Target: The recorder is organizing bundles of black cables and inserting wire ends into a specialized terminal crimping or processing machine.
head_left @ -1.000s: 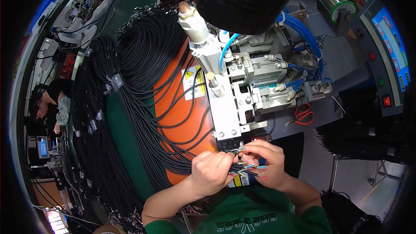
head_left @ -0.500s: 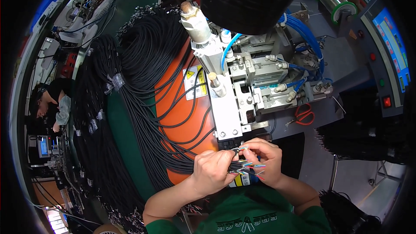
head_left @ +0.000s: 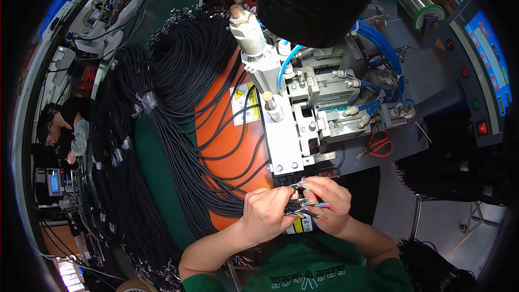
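Observation:
My left hand [head_left: 266,208] is closed round several black cables near their stripped ends. Thin coloured wires [head_left: 313,204] fan out of those ends to the right, some blue, red, white and green. With thumb and fingers pinched, my right hand [head_left: 331,200] grips the wires of one cable at the upper side of the bunch. Both hands are close together just in front of the metal machine [head_left: 284,146]. From my left hand the black cables [head_left: 186,151] run back over an orange surface [head_left: 227,148] into a large bundle.
Red-handled scissors [head_left: 380,144] lie right of the machine. A wire spool [head_left: 416,1] with green flanges stands at the far right, near a control panel with a screen [head_left: 486,54]. More black cable bundles [head_left: 448,176] hang at the right. Another person's arm [head_left: 70,157] shows at the far left.
My right fingers have shifted slightly on the wires at the top of the bunch. My left hand keeps its grip on the cables, and the view has moved a little.

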The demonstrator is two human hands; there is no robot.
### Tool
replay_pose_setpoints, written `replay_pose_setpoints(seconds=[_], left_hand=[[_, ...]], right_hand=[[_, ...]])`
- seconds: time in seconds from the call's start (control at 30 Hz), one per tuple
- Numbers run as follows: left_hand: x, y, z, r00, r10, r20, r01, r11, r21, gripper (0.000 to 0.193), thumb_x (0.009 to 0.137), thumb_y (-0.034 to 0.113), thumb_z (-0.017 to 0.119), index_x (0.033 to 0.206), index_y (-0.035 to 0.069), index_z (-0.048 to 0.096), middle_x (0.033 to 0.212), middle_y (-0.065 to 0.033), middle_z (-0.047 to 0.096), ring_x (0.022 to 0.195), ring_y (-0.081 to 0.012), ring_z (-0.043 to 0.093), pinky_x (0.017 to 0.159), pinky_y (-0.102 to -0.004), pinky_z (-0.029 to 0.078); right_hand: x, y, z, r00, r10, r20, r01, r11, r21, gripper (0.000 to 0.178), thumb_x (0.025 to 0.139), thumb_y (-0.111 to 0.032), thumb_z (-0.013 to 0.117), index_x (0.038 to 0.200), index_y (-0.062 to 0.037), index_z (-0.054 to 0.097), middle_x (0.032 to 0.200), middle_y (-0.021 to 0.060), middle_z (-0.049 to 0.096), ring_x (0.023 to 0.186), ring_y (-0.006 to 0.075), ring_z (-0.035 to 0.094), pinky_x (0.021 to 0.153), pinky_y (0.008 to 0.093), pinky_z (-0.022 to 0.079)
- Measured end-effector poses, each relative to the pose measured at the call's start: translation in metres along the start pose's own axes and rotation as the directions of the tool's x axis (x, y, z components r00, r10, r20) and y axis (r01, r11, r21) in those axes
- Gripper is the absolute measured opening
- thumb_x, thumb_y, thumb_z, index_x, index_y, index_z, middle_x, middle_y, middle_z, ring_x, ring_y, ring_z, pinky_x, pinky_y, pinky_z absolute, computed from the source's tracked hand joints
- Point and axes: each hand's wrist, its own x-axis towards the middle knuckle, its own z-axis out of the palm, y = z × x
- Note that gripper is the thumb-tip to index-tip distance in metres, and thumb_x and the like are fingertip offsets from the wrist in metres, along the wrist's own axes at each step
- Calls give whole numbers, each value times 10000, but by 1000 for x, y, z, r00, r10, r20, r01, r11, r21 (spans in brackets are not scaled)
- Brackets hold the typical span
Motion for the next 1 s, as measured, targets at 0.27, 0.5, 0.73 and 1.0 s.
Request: replay_pose_setpoints(seconds=[0.27, 0.5, 0.73, 1.0], left_hand=[[-4, 2, 2, 995, 82, 52, -90, 979, 184, 312, 624, 110, 705, 898, 12, 594, 584, -43, 524, 472, -198, 529, 459, -306, 397], [-3, 4, -3, 989, 35, 143, -71, 963, 258, 577, 541, 74, 681, 1108, 6, 595, 867, -68, 568, 704, -224, 568, 605, -334, 451], [3, 5, -8, 978, 46, 206, -97, 965, 245, 411, 714, 83, 565, 1110, -26, 587, 817, -54, 488, 703, -180, 515, 588, -289, 438], [8, 11, -10, 944, 128, 303, -244, 890, 384, 448, 703, 99, 561, 1134, -21, 589, 769, -48, 439, 667, -167, 471, 536, -270, 400]], right_hand=[[16, -3, -21, 949, 179, 261, -159, 983, -96, 131, 735, -33, 685, 846, -18, 616, 755, 78, 592, 521, 202, 577, 450, 310, 444], [18, 3, -23, 955, 127, 269, -44, 954, -295, 70, 747, -21, 622, 800, -18, 577, 749, 82, 589, 503, 241, 567, 441, 327, 439], [9, 9, -17, 958, 160, 239, -96, 961, -259, 98, 756, -11, 623, 844, -5, 580, 776, 89, 593, 530, 255, 585, 457, 336, 455], [13, 10, -18, 980, 26, 197, 38, 948, -317, 117, 768, -32, 639, 877, 5, 619, 803, 95, 608, 587, 247, 616, 499, 323, 487]])
